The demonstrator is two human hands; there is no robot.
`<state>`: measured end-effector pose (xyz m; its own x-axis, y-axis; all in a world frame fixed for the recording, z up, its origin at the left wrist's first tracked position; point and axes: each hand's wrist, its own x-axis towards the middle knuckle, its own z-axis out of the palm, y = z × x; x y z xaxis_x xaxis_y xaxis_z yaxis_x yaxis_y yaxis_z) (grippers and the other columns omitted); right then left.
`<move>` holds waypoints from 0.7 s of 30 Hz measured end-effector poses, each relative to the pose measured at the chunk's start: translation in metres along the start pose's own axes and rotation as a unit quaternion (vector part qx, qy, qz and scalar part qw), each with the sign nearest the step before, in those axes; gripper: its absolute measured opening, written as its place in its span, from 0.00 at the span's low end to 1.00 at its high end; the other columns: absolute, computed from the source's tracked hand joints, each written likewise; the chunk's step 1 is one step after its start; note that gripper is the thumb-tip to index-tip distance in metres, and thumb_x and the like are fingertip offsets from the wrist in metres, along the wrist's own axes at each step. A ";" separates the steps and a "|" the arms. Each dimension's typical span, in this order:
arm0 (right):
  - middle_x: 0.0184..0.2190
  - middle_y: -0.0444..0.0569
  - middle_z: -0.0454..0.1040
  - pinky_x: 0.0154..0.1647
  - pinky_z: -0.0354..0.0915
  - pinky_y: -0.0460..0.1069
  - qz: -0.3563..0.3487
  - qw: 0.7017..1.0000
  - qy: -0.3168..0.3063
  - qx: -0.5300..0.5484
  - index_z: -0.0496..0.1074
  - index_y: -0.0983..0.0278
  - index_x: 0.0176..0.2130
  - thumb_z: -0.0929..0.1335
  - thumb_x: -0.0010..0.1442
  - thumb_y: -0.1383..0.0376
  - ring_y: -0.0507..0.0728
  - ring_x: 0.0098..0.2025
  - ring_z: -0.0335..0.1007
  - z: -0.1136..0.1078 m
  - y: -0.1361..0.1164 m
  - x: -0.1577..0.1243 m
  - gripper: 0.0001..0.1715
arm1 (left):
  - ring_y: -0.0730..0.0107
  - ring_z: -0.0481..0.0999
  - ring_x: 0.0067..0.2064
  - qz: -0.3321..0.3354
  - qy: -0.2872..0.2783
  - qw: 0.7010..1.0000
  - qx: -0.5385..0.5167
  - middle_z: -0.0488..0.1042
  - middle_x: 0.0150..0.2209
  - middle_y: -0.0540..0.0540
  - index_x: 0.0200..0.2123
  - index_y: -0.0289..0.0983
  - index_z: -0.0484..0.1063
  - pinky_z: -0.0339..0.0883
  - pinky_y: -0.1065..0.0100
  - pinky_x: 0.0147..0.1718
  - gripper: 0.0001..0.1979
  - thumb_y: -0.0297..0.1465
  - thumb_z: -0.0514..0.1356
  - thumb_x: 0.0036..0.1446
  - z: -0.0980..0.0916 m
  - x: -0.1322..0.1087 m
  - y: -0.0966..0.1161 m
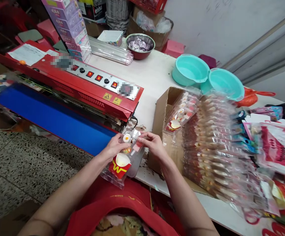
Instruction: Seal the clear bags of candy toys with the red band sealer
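Between my two hands is a clear plastic bag [120,164] with small food-shaped toys inside, among them a fried egg and a red fries carton with a yellow mark. My left hand [114,146] pinches the bag's left side near the egg. At its upper right edge, the fingers of my right hand [152,143] are closed on the plastic. The bag hangs tilted over the near end of the blue conveyor belt [54,116], which runs along the red band sealing machine [90,88]. Lit red switches show on the machine's panel.
Right of my hands, a cardboard box [158,131] holds rows of similar filled bags [211,144], with one bag [182,109] lying on top. Two turquoise basins [190,69] stand behind it. Farther back are a metal bowl of sachets [140,46] and stacked purple boxes [70,29].
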<state>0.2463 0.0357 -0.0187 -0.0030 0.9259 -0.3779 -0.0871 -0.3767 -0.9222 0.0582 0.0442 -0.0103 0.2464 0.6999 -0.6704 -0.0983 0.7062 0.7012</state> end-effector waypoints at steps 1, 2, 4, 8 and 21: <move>0.41 0.50 0.77 0.45 0.66 0.52 -0.003 1.000 0.001 0.000 0.77 0.62 0.27 0.78 0.41 0.55 0.59 0.45 0.72 0.000 -0.001 0.000 0.16 | 0.67 0.77 0.31 0.002 0.006 1.000 0.005 0.78 0.33 0.44 0.38 0.34 0.65 0.70 0.68 0.30 0.27 0.32 0.72 0.34 0.001 0.001 0.000; 0.41 0.50 0.77 0.45 0.66 0.53 0.002 1.000 0.000 0.001 0.78 0.62 0.27 0.78 0.41 0.54 0.59 0.44 0.72 -0.001 -0.001 0.000 0.16 | 0.67 0.77 0.31 0.004 0.011 1.000 0.010 0.78 0.32 0.45 0.38 0.34 0.66 0.70 0.69 0.30 0.26 0.32 0.72 0.35 0.001 0.002 0.001; 0.39 0.49 0.78 0.42 0.67 0.52 0.031 0.999 -0.008 0.010 0.78 0.62 0.27 0.78 0.41 0.53 0.58 0.40 0.74 -0.004 -0.004 0.001 0.17 | 0.68 0.77 0.30 0.005 0.008 1.000 0.016 0.78 0.31 0.45 0.38 0.34 0.67 0.70 0.69 0.30 0.26 0.33 0.73 0.35 -0.002 0.004 0.004; 0.38 0.50 0.79 0.39 0.68 0.52 0.089 0.995 -0.019 0.035 0.77 0.63 0.26 0.79 0.38 0.53 0.57 0.37 0.75 -0.015 -0.010 0.006 0.19 | 0.70 0.77 0.30 0.005 -0.044 0.999 0.003 0.78 0.33 0.46 0.39 0.34 0.70 0.70 0.70 0.30 0.25 0.35 0.73 0.38 -0.015 0.004 0.010; 0.30 0.50 0.80 0.37 0.69 0.53 -0.010 0.998 0.019 -0.060 0.79 0.62 0.26 0.78 0.41 0.54 0.59 0.33 0.75 0.008 -0.011 -0.002 0.16 | 0.68 0.76 0.29 -0.002 0.033 0.998 -0.049 0.79 0.30 0.44 0.32 0.33 0.76 0.67 0.70 0.27 0.18 0.34 0.72 0.37 -0.017 0.017 0.032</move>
<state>0.2396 0.0387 -0.0074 0.0353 0.9319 -0.3609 0.0325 -0.3620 -0.9316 0.0426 0.0802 -0.0037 0.1842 0.6997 -0.6903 -0.1914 0.7144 0.6731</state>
